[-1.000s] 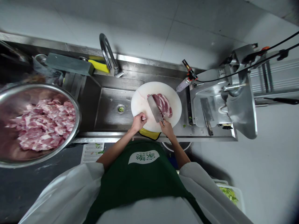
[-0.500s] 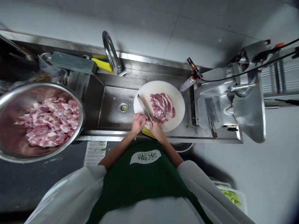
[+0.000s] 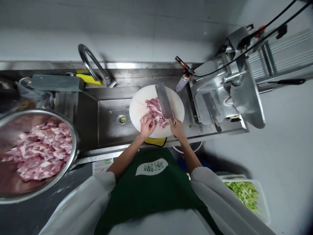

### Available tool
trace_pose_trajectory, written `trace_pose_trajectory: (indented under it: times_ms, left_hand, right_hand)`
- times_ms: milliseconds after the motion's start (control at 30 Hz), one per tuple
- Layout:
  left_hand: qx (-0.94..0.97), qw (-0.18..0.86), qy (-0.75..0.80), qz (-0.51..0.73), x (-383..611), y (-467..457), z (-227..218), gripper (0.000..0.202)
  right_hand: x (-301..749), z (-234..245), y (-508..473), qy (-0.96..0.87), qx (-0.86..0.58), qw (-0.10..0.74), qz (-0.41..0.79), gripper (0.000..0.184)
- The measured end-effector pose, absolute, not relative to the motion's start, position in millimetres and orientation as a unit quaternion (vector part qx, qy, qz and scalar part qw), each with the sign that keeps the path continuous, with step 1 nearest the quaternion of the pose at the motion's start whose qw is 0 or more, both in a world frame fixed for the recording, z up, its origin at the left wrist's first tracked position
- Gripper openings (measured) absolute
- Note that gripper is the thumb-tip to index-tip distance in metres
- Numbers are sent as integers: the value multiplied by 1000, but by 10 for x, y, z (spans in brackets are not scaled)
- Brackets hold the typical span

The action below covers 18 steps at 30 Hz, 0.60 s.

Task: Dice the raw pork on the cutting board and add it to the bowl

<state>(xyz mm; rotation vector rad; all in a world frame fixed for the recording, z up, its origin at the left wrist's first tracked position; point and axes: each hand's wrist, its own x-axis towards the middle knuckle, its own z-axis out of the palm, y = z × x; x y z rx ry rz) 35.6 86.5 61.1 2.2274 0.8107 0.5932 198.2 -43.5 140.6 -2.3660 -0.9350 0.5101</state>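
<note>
A round white cutting board (image 3: 139,109) lies across the right end of a steel sink. On it sits a slab of raw pink meat (image 3: 153,109). My right hand (image 3: 177,128) is closed round the handle of a cleaver (image 3: 164,101), whose broad blade lies over the meat's right side. My left hand (image 3: 146,125) rests on the near edge of the meat, fingers curled on it. A yellow cloth (image 3: 156,141) pokes out under the board's near edge.
A big steel bowl (image 3: 61,120) of cut raw meat stands at the left. Behind the sink basin (image 3: 110,114) are a curved faucet (image 3: 90,62) and a yellow-handled tool. A torch canister (image 3: 182,81) and meat slicer (image 3: 227,88) stand to the right. A tub of chopped greens (image 3: 244,195) sits low right.
The cleaver moved from the meat's left side to over its right side, blade now flat. My left hand shifted from beside the knife handle onto the meat. The camera view swung leftward.
</note>
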Motion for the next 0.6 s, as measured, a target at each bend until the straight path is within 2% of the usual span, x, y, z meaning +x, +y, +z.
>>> trace_pose_trajectory:
  times_ms: [133, 300, 433, 500, 600]
  left_hand:
    - [905, 321, 233, 154, 764, 1054, 598, 32]
    - [930, 311, 169, 94, 326, 985, 516, 28]
    - [935, 274, 203, 103, 255, 1165, 686, 25]
    - [937, 249, 228, 85, 510, 1396, 802, 37]
    - [957, 203, 200, -53, 1000, 1767, 898, 65]
  right_hand:
    - [2220, 1451, -935, -245, -898, 329, 161, 42]
    - [2182, 1363, -1325, -165, -895, 376, 172, 42]
    - [2043, 1264, -1379, -125, -889, 392, 200, 43]
    - [1988, 1238, -1361, -110, -886, 400, 206, 44]
    - [1942, 1235, -1342, -101, -881, 414, 208, 45]
